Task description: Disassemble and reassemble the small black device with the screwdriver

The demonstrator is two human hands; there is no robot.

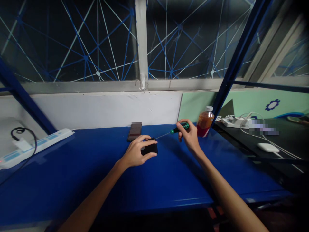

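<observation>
My left hand [138,151] is closed around a small black box-like device [151,148] on the blue tabletop, thumb on its near side and fingers on its far side. In my right hand [189,135] is a screwdriver [178,128] with a green and black handle, pinched between thumb and fingers. Its thin shaft slants down to the left, and the tip is at the far right edge of the black device; whether it touches a screw is too small to tell. Behind my left hand lies a phone [135,131], flat on the table.
A bottle of amber drink [205,122] stands just beyond my right hand. On the left is a white power strip [48,143] with a black cable plugged in. A black table [285,132] to the right holds cables and a white charger [267,148]. Blue frame posts rise on both sides.
</observation>
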